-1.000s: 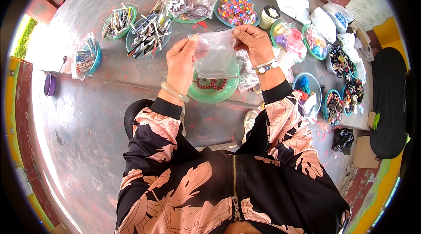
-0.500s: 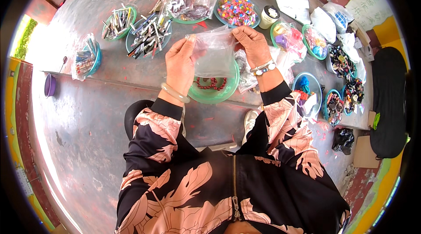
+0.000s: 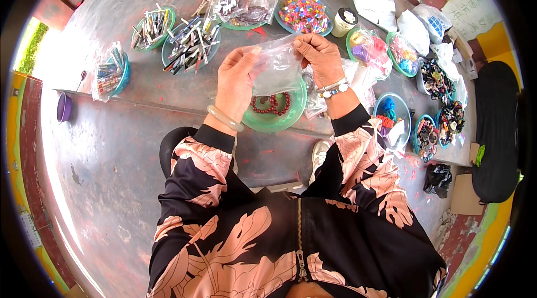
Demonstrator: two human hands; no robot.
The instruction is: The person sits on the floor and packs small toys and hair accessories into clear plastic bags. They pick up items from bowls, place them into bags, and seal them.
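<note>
My left hand (image 3: 238, 81) and my right hand (image 3: 320, 58) together hold a small clear plastic bag (image 3: 277, 66) by its upper corners, pinched between thumbs and fingers. The bag hangs just above a green plastic bowl (image 3: 291, 120) that contains dark red bead bracelets (image 3: 272, 103). A pale bangle sits on my left wrist and beaded bracelets on my right wrist.
Several bowls ring the hands: pens in teal bowls (image 3: 189, 45), colourful beads (image 3: 305, 14), dark items in a bag (image 3: 246, 6), a white jar (image 3: 344, 20). More bowls and bags of trinkets (image 3: 433, 83) lie at the right. A purple cup (image 3: 64, 107) stands far left.
Both hands have kept hold of the clear bag over the green bowl; the fingers shifted slightly along its top edge.
</note>
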